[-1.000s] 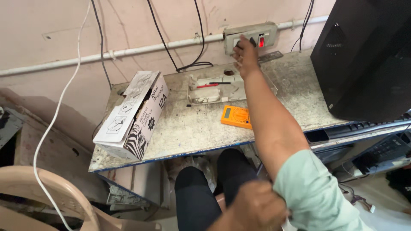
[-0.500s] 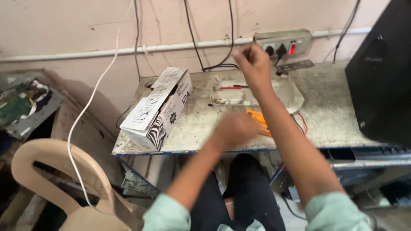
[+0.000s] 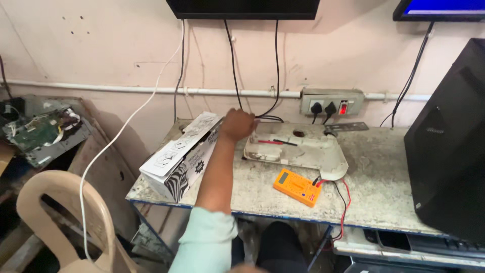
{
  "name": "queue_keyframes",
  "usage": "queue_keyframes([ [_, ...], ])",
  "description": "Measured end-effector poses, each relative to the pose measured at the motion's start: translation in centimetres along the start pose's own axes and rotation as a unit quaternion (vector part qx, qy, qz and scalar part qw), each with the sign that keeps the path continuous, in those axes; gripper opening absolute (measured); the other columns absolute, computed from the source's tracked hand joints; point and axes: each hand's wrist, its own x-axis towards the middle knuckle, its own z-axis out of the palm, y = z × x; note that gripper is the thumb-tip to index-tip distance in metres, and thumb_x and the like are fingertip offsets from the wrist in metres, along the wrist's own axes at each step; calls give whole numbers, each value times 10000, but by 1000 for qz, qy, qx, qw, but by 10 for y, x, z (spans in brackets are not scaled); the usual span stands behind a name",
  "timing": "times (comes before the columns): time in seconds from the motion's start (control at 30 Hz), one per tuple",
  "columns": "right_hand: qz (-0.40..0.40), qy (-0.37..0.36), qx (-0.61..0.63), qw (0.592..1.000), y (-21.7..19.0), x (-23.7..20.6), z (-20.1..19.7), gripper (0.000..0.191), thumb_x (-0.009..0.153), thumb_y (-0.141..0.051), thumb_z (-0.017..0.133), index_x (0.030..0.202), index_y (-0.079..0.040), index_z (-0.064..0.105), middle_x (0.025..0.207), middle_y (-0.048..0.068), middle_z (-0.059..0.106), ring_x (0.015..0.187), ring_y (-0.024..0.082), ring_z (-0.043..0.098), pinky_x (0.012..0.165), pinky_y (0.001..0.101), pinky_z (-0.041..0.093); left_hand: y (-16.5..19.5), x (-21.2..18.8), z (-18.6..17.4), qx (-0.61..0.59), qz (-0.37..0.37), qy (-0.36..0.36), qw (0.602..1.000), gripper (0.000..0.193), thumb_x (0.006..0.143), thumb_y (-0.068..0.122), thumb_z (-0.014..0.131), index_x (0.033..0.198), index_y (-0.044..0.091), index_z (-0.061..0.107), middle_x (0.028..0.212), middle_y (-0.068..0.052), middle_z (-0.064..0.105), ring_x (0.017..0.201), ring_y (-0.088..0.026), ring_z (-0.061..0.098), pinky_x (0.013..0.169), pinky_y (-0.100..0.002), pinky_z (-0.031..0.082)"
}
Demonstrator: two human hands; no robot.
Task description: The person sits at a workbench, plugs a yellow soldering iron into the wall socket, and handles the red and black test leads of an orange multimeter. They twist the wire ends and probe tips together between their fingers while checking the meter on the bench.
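left hand [image 3: 237, 124] reaches over the bench [image 3: 384, 177], fingers curled down and bunched; back of the hand faces the camera so cannot tell if they pinch anything. hand sits at the far left corner of the white cover [image 3: 298, 149], just beside the open flap of the box [image 3: 182, 156], at or on the cover edge. black cables [image 3: 268, 118] run along the bench right behind the hand. forearm crosses the bench front, pale green sleeve [image 3: 207, 242] at the bottom. right hand not in view.

cover lies flat mid bench near the wall, red and black probes [image 3: 275, 142] on top. orange multimeter [image 3: 298, 187] lies in front of the cover, just beside its right end, red and black leads [image 3: 343, 202] going off the bench edge. box lies on its side at the left end of the bench, tilted, white with black print. wall socket strip [image 3: 331, 103] above the cover, two plugs in, red switch. black pc tower [image 3: 449, 172] at right. plastic chair [image 3: 65, 217] lower left, white cable [image 3: 116, 141] hanging past it. circuit board [image 3: 43, 131] on the shelf far left.
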Motion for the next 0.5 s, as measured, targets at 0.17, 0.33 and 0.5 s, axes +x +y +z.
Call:
queue_keyframes([
  [0.17, 75, 158, 16, 984, 7, -40, -11, 379, 890, -453, 722, 895, -91, 609, 768, 94, 605, 704, 310, 620, 641, 408, 475, 3, 12, -31, -185, -116, 183, 958, 386, 993, 397, 545, 840, 79, 703, 753, -181, 700, 750, -402, 667, 658, -522, 499],
  [0.33, 62, 132, -54, 988, 22, -72, 52, 382, 945, -444, 728, 891, -95, 583, 796, 79, 592, 739, 315, 611, 687, 416, 462, -1, 28, -49, -330, -255, 258, 871, 462, 1081, 418, 537, 833, 38, 626, 727, -181, 642, 668, -389, 565, 642, -473, 492],
  [0.5, -4, 61, 38, 997, 12, -79, 64, 149, 967, -245, 623, 926, -102, 618, 814, 70, 590, 781, 282, 645, 712, 419, 471, -22, 40, -62, -734, -369, 285, 494, 260, 1023, 358, 566, 941, 113, 583, 596, -43, 490, 512, -183, 470, 497, -383, 425],
])
